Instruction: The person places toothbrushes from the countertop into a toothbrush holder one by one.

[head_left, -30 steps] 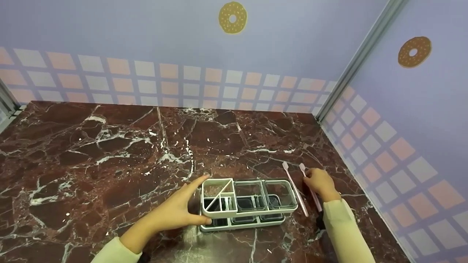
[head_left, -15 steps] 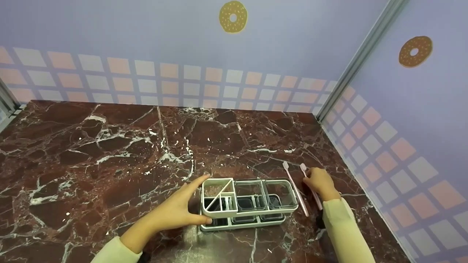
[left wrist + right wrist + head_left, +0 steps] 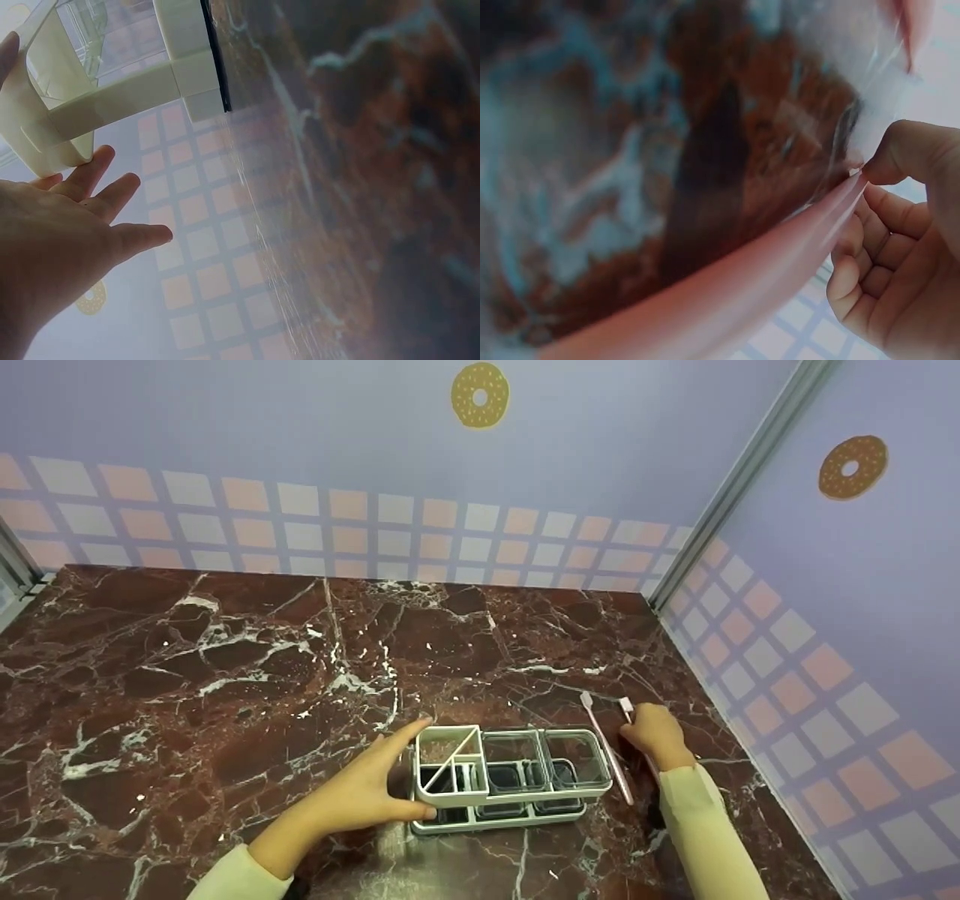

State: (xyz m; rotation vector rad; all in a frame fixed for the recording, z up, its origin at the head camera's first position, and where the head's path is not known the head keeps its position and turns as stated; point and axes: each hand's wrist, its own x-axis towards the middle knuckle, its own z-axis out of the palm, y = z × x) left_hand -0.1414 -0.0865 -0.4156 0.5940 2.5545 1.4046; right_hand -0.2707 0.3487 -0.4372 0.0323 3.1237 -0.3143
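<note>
A two-tier white organizer [image 3: 517, 795] with clear cups and a divided compartment stands on the marble tabletop. My left hand [image 3: 356, 791] holds the organizer's left end between thumb and fingers. In the left wrist view, my left hand [image 3: 67, 225] has its other fingers spread beside the upper tier [image 3: 112, 94]. Right of the organizer, my right hand [image 3: 656, 733] pinches a pink toothbrush [image 3: 626, 706], its head showing past the fingertips. The right wrist view has the pink handle [image 3: 742, 289] between thumb and forefinger. Another pink toothbrush [image 3: 609, 750] lies between the organizer and my right hand.
The dark red marble tabletop [image 3: 262, 682] runs back to a pale wall [image 3: 300, 435] with printed squares and a donut picture [image 3: 480, 395]. A second wall [image 3: 862, 622] bounds the right side.
The toothbrush in my right hand has rolled, so its bristle side now shows, and its head has shifted slightly right. My left hand and the organizer look unmoved.
</note>
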